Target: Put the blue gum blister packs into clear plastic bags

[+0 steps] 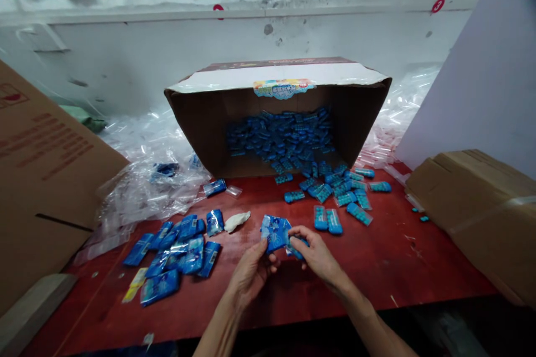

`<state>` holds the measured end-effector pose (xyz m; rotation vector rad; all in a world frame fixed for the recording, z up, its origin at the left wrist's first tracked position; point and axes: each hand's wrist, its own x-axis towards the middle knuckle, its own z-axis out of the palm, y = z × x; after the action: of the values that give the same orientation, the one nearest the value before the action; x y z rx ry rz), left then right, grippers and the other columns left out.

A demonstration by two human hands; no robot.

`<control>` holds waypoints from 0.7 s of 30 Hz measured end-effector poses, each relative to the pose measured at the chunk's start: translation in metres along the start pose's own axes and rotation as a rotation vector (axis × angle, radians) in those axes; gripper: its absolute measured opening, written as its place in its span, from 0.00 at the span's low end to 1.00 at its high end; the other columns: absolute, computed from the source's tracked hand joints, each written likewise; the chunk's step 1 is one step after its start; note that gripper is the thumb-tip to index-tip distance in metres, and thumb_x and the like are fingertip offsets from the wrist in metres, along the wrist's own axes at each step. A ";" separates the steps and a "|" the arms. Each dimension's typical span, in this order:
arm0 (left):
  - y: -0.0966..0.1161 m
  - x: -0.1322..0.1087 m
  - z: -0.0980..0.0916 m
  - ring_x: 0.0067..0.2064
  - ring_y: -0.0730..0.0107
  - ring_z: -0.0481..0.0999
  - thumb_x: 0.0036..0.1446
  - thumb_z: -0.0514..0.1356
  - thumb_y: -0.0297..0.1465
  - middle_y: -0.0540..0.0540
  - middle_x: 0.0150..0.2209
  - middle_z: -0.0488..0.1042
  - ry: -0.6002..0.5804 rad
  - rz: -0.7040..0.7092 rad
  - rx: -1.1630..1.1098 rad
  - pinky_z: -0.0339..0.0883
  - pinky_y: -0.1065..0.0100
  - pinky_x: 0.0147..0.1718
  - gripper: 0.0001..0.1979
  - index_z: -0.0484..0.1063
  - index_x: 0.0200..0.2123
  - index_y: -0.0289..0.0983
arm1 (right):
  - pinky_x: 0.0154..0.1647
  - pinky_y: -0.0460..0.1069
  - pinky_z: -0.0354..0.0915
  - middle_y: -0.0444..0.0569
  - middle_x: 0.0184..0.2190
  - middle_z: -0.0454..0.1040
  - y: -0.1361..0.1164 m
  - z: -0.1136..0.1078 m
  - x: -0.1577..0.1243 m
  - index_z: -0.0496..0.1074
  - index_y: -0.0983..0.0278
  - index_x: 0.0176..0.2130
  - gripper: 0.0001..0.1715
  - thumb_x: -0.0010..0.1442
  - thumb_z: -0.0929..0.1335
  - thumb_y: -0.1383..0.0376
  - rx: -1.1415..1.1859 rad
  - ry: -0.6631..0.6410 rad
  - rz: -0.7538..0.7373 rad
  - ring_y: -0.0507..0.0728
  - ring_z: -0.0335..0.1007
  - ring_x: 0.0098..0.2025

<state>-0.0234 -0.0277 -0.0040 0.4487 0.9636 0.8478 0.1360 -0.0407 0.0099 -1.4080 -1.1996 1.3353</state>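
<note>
Between thumb and fingers, my left hand [253,272] grips a flat blue printed pouch [276,234]. My right hand [317,256] pinches a small blue pack [298,247] against the pouch's right edge; whether the pack is partly inside cannot be seen. Two similar packs with clear wrapping [334,221] lie just beyond the right hand, and several more [345,198] spread towards the box. To the left is a loose pile of filled-looking blue pouches [192,255]. A crumpled white scrap [237,221] rests between that pile and my hands.
An open cardboard box [355,117] on its side holds a heap of small blue packs [280,136]. Clear plastic wrappers [154,195] are heaped at left. Cardboard boxes flank the red table [301,295], one on the left [50,167], another on the right [477,206].
</note>
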 end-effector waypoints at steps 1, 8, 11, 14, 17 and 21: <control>0.000 -0.001 0.000 0.20 0.75 0.68 0.45 0.60 0.38 0.52 0.15 0.68 0.007 0.006 -0.006 0.59 0.75 0.17 0.12 0.65 0.28 0.35 | 0.10 0.39 0.56 0.44 0.29 0.65 -0.001 -0.003 0.000 0.65 0.64 0.38 0.16 0.51 0.62 0.58 0.026 0.011 -0.016 0.47 0.59 0.21; 0.001 -0.001 -0.002 0.20 0.76 0.68 0.45 0.60 0.37 0.52 0.16 0.68 0.029 0.037 -0.008 0.59 0.76 0.18 0.12 0.65 0.28 0.35 | 0.14 0.39 0.55 0.47 0.33 0.66 -0.022 -0.018 -0.014 0.63 0.63 0.39 0.15 0.52 0.63 0.59 0.073 0.040 -0.097 0.49 0.61 0.26; 0.001 -0.002 0.001 0.20 0.77 0.67 0.43 0.61 0.38 0.52 0.16 0.68 0.031 0.046 0.006 0.59 0.76 0.18 0.12 0.66 0.28 0.35 | 0.16 0.39 0.55 0.46 0.33 0.66 -0.026 -0.015 -0.018 0.64 0.63 0.39 0.13 0.52 0.63 0.61 0.035 0.019 -0.107 0.48 0.60 0.26; 0.001 -0.002 0.002 0.21 0.76 0.67 0.43 0.61 0.38 0.51 0.16 0.68 0.010 0.055 0.026 0.58 0.76 0.19 0.13 0.67 0.26 0.34 | 0.16 0.40 0.55 0.45 0.31 0.66 -0.023 -0.013 -0.017 0.64 0.64 0.39 0.13 0.53 0.62 0.62 0.013 0.010 -0.116 0.48 0.59 0.24; 0.003 -0.002 0.000 0.21 0.76 0.67 0.43 0.62 0.38 0.51 0.15 0.68 -0.001 0.074 0.052 0.58 0.75 0.19 0.13 0.67 0.25 0.33 | 0.15 0.41 0.54 0.45 0.31 0.67 -0.020 -0.014 -0.015 0.65 0.64 0.39 0.14 0.52 0.62 0.62 -0.035 -0.021 -0.078 0.48 0.58 0.22; 0.006 -0.001 -0.005 0.20 0.75 0.67 0.42 0.62 0.37 0.48 0.16 0.69 -0.039 0.098 0.147 0.58 0.74 0.19 0.13 0.68 0.22 0.32 | 0.25 0.43 0.60 0.45 0.32 0.69 -0.021 -0.020 -0.016 0.68 0.64 0.38 0.12 0.52 0.63 0.64 -0.080 -0.087 -0.095 0.50 0.62 0.28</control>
<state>-0.0303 -0.0254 -0.0018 0.6405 0.9779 0.8563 0.1541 -0.0513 0.0350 -1.3431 -1.3739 1.3067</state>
